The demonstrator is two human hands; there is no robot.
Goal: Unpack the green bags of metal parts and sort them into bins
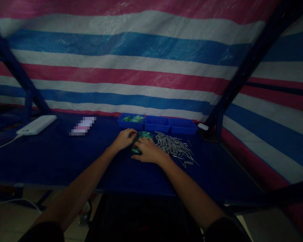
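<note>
1. Nearest the viewer, on the dark blue surface (65, 158), the right hand (148, 150) lies palm down with fingers loosely bent over a small heap of green pieces (143, 135); I cannot tell whether it grips any.
2. Just left of it, the left hand (124, 138) is curled at the heap's far-left edge (its grip is hidden too).
3. That heap shows between both hands, its long axis running away from the person; which way single pieces point is too dim to tell.
4. Right of the heap lie grey cylinders (166, 144), their thin pins mostly pointing right and toward the viewer.
5. Behind stand three blue trays (157, 123) in a row, the leftmost holding green pieces.
6. Far left rests a white power bank (37, 125).
</note>
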